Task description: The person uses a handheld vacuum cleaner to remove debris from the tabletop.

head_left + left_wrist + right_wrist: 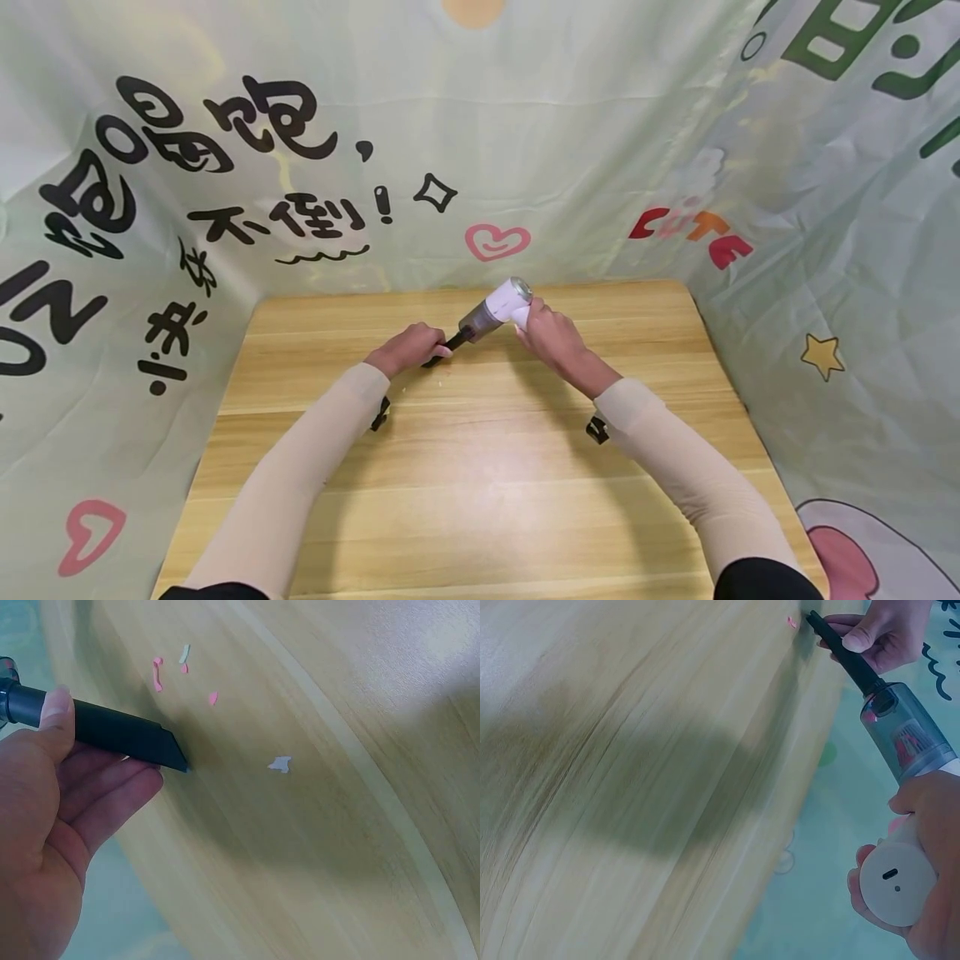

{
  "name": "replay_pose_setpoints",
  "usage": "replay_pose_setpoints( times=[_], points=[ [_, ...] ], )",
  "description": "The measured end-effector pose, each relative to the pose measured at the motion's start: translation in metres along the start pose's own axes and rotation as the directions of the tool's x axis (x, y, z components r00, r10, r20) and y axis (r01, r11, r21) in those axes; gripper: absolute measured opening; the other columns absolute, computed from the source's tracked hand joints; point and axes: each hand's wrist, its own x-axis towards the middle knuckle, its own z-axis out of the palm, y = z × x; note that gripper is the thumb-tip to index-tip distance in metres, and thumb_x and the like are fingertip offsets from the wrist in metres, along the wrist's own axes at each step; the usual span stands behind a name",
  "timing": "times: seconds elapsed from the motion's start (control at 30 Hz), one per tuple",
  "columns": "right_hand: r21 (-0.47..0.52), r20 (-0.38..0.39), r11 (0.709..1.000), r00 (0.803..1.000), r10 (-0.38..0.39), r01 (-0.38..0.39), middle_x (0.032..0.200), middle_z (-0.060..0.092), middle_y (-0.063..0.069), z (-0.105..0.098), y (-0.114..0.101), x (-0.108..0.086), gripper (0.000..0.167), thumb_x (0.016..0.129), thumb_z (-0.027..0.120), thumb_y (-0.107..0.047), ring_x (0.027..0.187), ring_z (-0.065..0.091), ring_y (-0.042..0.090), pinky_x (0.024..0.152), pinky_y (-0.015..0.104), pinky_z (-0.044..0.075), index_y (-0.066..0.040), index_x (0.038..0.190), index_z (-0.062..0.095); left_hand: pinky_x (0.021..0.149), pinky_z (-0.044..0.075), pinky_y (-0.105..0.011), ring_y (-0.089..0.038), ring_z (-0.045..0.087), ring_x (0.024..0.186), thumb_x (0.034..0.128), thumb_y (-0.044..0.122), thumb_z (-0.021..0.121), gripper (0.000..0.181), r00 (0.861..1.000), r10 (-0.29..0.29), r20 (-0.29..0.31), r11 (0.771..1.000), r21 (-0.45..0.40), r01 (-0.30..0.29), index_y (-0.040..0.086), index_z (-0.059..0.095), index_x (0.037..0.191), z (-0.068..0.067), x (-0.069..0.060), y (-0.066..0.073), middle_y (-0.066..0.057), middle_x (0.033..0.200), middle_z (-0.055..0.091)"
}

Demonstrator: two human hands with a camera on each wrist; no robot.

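White-and-translucent, pistol-shaped plastic vacuum (pixel 498 307): handle (pixel 897 889) wrapped by right hand (pixel 553 337); black tubular nozzle (pixel 112 731) pinched by left hand (pixel 411 346); small pink, white scraps (pixel 280 764) near nozzle.

here's the vacuum (pixel 498 303), handle (pixel 898 883) mostly hidden by the right hand (pixel 553 337), body cut off at the left wrist view's edge, and scraps (pixel 280 763) too tiny to identify from the head!
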Motion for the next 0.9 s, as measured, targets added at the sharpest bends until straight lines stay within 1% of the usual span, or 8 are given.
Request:
replay_pose_setpoints(
  times=[0.2,0.33,0.47,0.63,0.9],
  points=[
    [0.015,-0.001,1.000,1.000,0.006,-0.006,0.087,0.069,0.023,-0.0012,0.0009,-0.0019,0.051,0.098,0.070,-0.030,0.070,0.072,0.034,0.057,0.042,0.061,0.016,0.115,0.053,0.064,0.043,-0.027,-0.011,0.050,0.061,0.1032,0.029,0.065,0.026,1.000,0.008,-0.009,1.000,0.011,-0.008,0.005,0.075,0.098,0.0026,0.0018,0.0005,-0.011,0.084,0.075],
    [0.014,-0.014,1.000,1.000,0.001,-0.001,0.086,0.068,0.022,-0.0009,0.0017,-0.0026,0.052,0.097,0.071,-0.030,0.069,0.072,0.034,0.057,0.042,0.061,0.015,0.114,0.053,0.064,0.043,-0.027,-0.011,0.049,0.060,0.1030,0.029,0.066,0.027,1.000,0.009,-0.013,1.000,0.012,-0.009,0.005,0.076,0.098,0.0038,0.0024,0.0009,-0.011,0.083,0.074],
    [0.002,-0.027,1.000,1.000,-0.006,0.006,0.085,0.068,0.022,-0.0006,0.0030,-0.0034,0.051,0.096,0.071,-0.029,0.068,0.071,0.034,0.056,0.041,0.060,0.016,0.113,0.054,0.065,0.044,-0.027,-0.011,0.050,0.061,0.1033,0.028,0.065,0.026,1.000,0.002,-0.006,1.000,0.000,-0.002,0.004,0.076,0.099,0.0037,0.0035,0.0027,-0.011,0.083,0.074],
    [-0.002,-0.025,1.000,1.000,-0.004,0.004,0.086,0.069,0.023,-0.0005,0.0056,-0.0056,0.050,0.096,0.072,-0.028,0.068,0.072,0.034,0.056,0.041,0.060,0.016,0.113,0.054,0.065,0.044,-0.028,-0.011,0.050,0.061,0.1031,0.029,0.066,0.027,1.000,-0.005,0.002,1.000,0.002,0.005,0.004,0.076,0.099,0.0031,0.0045,0.0059,-0.011,0.083,0.073],
    [-0.007,-0.028,1.000,1.000,-0.003,0.003,0.084,0.069,0.023,-0.0035,0.0085,-0.0093,0.050,0.096,0.072,-0.028,0.067,0.072,0.034,0.054,0.042,0.060,0.016,0.112,0.055,0.066,0.045,-0.028,-0.011,0.050,0.062,0.1040,0.030,0.064,0.029,1.000,0.004,0.011,1.000,-0.017,-0.004,0.004,0.076,0.101,0.0041,0.0062,0.0085,-0.013,0.085,0.075]
  ],
)
